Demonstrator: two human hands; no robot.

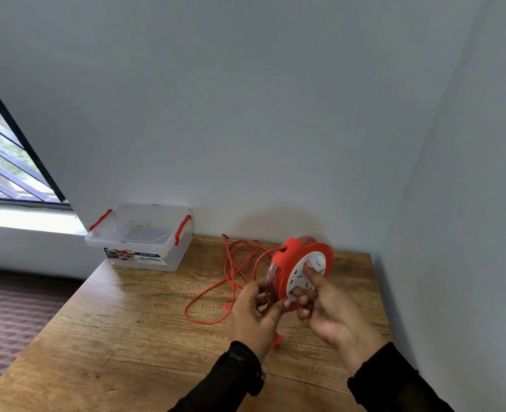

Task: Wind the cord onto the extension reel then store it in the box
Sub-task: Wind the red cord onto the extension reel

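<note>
Gripping the extension reel from below, the left hand curls its fingers round the reel's rim and the wound core, while the right hand holds the white socket face, thumb stretched up toward the hub knob and the other fingers bent against the plate. Both hands are clamped on the reel, which is lifted off the table and tilted toward the camera.

Much of the cord is still unwound: it runs from the slot in the red flange out into loose, crossing loops on the wood behind and left of the hands. What may be the plug shows as a red scrap just below the left wrist, too hidden to be sure. Those overlapping loops look likely to snag or knot if the reel is turned fast, and a jerk could drag the tangle off the edge or twist the reel out of the grip.

The box, clear with red latches and its lid on, sits at the table's far left corner, well apart from the reel. Pale walls meet in a corner; a barred window lies left.
</note>
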